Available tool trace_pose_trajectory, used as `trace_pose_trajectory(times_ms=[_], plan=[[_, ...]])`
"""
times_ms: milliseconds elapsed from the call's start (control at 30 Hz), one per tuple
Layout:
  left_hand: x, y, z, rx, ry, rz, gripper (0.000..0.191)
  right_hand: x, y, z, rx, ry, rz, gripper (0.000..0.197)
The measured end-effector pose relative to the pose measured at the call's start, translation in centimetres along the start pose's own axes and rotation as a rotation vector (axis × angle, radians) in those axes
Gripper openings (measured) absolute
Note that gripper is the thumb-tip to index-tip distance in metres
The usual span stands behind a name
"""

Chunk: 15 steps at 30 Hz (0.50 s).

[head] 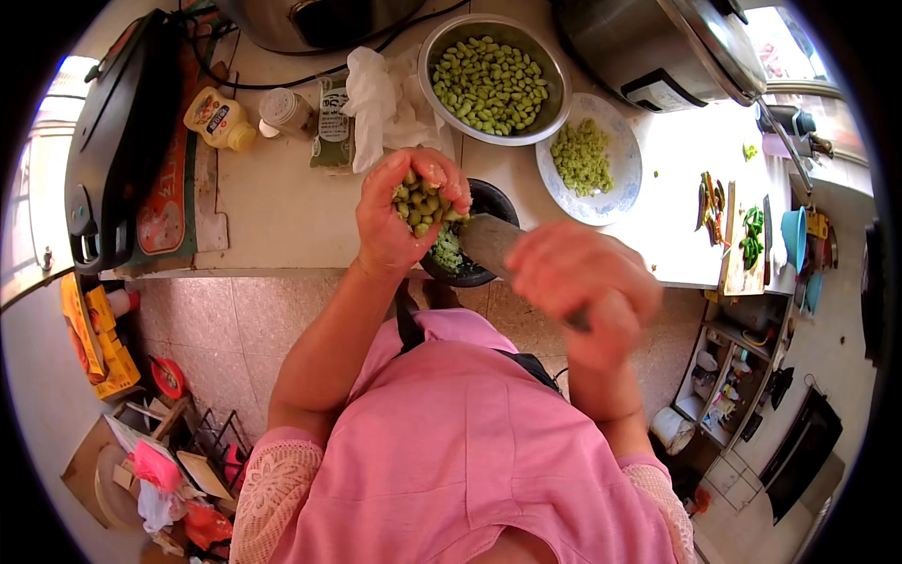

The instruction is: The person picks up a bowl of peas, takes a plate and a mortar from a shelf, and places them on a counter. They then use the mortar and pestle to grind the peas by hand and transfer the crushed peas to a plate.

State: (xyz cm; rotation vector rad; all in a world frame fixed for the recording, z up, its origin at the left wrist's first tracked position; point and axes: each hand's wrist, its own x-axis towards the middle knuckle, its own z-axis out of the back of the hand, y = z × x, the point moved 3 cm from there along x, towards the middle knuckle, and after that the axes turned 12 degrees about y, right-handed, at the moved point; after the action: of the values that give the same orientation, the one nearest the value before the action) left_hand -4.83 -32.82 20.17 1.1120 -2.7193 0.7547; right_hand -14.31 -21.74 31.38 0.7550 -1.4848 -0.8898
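Note:
A handful of green beans (421, 204) lies in my cupped left hand (398, 211), beside and partly over a dark stone mortar (497, 201). Crushed green bean (449, 248) shows inside the mortar. My right hand (585, 282), blurred, grips a grey pestle (490, 240) whose thick end is over the mortar, close to the beans. Behind the mortar stands a metal bowl (425, 70) of whole green beans (490, 84). To its right, a white patterned plate (624, 201) carries a heap of crushed beans (583, 156).
Large steel pots stand at the back. A yellow squeeze bottle (220, 121), a shaker jar (285, 111) and a green packet (332, 127) are at the left, near a black appliance (123, 134). At the right are a cutting board (740, 271), sliced green peppers (752, 233) and a knife (767, 240).

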Motion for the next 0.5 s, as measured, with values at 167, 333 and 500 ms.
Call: trace_pose_trajectory(times_ms=[167,333,500], plan=[[0.2,0.2,-0.3,-0.029,-0.031,0.048,0.030,-1.4,-4.8,0.1,-0.066,-0.096,-0.126,0.023],[-0.1,-0.1,0.0,-0.029,-0.031,0.043,0.029,0.1,-0.4,-0.1,-0.037,0.022,0.011,0.017],[0.2,0.0,-0.7,-0.025,-0.043,0.050,0.028,-1.8,-5.7,-0.6,-0.126,-0.021,-0.190,0.019]])
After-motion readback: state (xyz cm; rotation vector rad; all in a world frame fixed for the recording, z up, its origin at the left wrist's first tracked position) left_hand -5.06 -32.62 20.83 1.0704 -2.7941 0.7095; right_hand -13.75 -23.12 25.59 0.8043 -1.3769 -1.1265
